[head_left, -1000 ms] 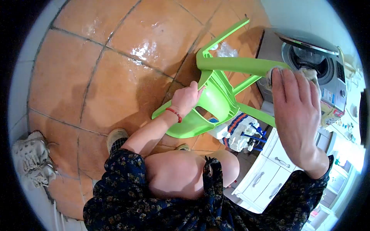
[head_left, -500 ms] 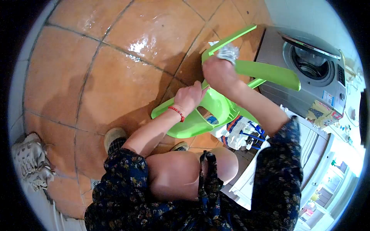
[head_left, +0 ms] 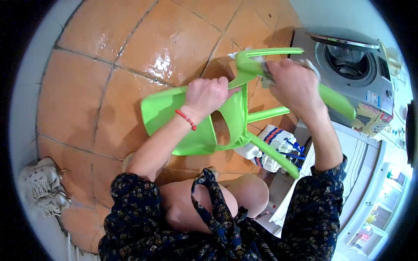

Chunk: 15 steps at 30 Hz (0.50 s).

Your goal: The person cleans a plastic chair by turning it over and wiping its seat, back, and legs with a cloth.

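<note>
A green plastic chair lies tilted on its side, its legs pointing right. My left hand, with a red bead bracelet on the wrist, is closed round the chair's edge where the seat and backrest meet. Around one of the upper legs my right hand is wrapped, with a pale cloth bunched in it and partly hidden by the fingers. Motion blurs that leg and the cloth a little.
A grey washing machine with its door open stands at the upper right. Below it are a white cabinet and a striped bag. Pale shoes lie at the lower left. The tiled floor has wet, shiny patches.
The chair has turned and risen nearer to me, its backrest shifting left. My right hand went from the leg's far end to its base, then partway back along it. My left hand kept its hold.
</note>
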{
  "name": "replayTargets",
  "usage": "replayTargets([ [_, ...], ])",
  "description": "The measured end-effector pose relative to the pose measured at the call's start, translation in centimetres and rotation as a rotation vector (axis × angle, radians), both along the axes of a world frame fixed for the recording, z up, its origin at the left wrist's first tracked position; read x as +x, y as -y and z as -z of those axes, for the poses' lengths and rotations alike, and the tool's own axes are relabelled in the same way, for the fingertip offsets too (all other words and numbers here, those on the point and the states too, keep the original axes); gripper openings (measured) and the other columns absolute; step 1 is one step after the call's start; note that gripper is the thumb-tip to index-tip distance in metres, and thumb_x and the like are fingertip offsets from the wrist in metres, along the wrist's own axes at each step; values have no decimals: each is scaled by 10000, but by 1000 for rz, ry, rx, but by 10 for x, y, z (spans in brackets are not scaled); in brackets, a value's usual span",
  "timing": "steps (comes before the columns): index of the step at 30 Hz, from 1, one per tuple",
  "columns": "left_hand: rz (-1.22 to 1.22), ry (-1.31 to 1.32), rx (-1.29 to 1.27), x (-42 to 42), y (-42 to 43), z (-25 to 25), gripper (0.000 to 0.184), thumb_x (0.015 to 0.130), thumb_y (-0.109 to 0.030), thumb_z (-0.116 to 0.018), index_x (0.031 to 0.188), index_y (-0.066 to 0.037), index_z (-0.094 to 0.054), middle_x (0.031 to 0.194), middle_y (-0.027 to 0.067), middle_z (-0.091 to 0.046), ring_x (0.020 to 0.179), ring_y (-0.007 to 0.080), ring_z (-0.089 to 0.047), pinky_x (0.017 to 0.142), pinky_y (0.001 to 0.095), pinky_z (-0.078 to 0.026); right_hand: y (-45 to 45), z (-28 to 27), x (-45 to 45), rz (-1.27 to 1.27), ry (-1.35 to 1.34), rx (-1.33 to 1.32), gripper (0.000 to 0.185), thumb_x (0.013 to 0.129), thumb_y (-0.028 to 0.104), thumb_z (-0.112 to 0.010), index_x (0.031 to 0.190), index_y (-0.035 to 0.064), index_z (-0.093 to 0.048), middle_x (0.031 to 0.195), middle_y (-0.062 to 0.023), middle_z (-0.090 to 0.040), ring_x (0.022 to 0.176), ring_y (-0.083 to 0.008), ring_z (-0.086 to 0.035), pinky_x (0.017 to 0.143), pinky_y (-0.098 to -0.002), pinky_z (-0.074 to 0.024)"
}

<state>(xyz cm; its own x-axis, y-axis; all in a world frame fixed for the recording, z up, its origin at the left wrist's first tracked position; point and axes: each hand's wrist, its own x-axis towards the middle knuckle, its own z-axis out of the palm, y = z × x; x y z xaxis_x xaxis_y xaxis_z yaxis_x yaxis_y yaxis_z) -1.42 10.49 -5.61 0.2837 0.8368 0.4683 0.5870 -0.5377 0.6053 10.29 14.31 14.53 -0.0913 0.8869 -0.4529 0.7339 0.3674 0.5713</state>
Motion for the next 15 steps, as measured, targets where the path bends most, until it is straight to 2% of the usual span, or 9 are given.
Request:
replayTargets([
  [3, 38, -87, 310, -33, -33, -55, 440, 822, -501, -611, 610, -137, -483, 457, 13, -496, 407, 166, -546, 399, 287, -437, 31, -47, 4, -31, -180, 205, 350, 736, 219, -671, 1059, 108, -592, 838, -112, -632, 749, -295, -658, 613, -417, -523],
  [7, 36, -330, 582, -70, -62, -123, 415, 774, -483, -647, 608, -148, -465, 468, -17, -459, 421, 139, -520, 420, 277, -394, 60, -69, 27, 137, -338, 322, 486, 741, 197, -695, 1187, 80, -541, 921, -138, -611, 839, -309, -639, 676, -411, -518],
  [9, -6, -453, 706, -85, -71, -147, 396, 744, -461, -667, 612, -153, -454, 477, -26, -445, 445, 124, -524, 430, 276, -372, 63, -57, 37, 62, -557, 477, 492, 758, 204, -690, 1203, 69, -530, 961, -149, -610, 866, -320, -633, 704, -414, -519],
  [11, -11, -576, 810, -93, -74, -167, 244, 695, -271, -637, 572, -150, -465, 465, -4, -471, 426, 134, -522, 427, 267, -371, 60, -42, 39, 35, -735, 560, 503, 776, 188, -688, 1227, 42, -520, 1050, -173, -606, 933, -335, -616, 776, -404, -513],
  [13, -36, -681, 865, -100, -75, -176, 138, 626, -111, -582, 551, -141, -470, 464, 11, -469, 421, 138, -512, 424, 261, -371, 50, -19, 47, -33, -953, 589, 491, 778, 163, -684, 1226, 37, -527, 1070, -181, -603, 954, -341, -609, 800, -397, -506],
  [15, -44, -701, 809, -103, -78, -178, 139, 628, -120, -585, 553, -135, -468, 465, 8, -466, 427, 136, -514, 420, 262, -374, 42, -12, 44, -84, -1085, 665, 434, 787, 113, -666, 1193, 13, -553, 1077, -193, -602, 964, -339, -600, 826, -387, -495],
])
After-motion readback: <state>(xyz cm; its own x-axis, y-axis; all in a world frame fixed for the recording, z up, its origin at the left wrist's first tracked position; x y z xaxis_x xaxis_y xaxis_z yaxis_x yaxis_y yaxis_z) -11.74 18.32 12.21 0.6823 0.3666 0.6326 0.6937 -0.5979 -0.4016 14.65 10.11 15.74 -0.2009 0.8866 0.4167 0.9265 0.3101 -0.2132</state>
